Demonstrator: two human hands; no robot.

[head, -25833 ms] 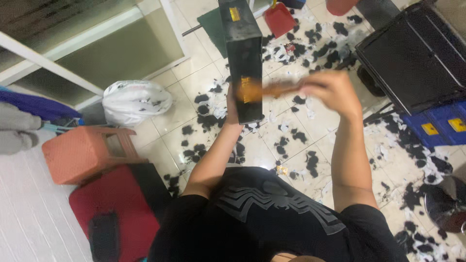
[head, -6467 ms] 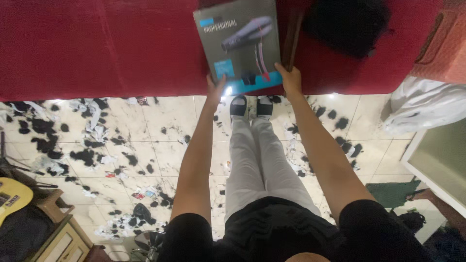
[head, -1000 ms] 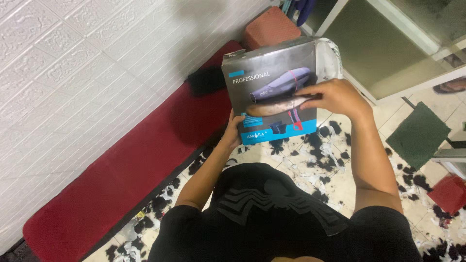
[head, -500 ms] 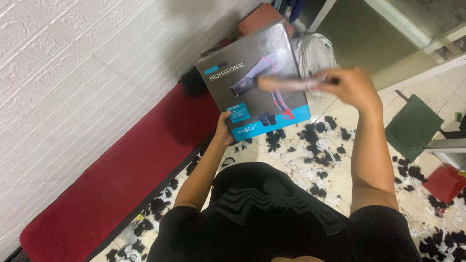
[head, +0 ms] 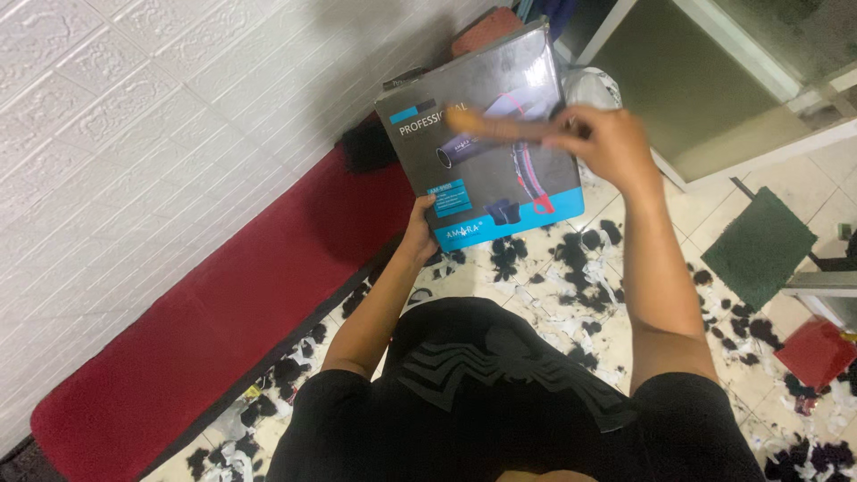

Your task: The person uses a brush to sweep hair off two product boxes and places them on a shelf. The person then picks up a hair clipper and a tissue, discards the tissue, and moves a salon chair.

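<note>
Wall panelling (head: 134, 134) in white fills the upper left of the frame, with a long red bench (head: 223, 312) running along its foot. Tiled floor (head: 553, 295) at centre and lower right is strewn with dark clippings, and a green mat (head: 759, 245) lies at right. At upper centre a closed hair-dryer box (head: 486, 143) is held tilted; its contents are hidden. Left hand (head: 418, 232) grips the box's lower edge. Right hand (head: 598, 143) is clenched on a blurred wooden stick (head: 500, 127) across the box's face. Half a second ago that stick lay lower on the box.
</note>
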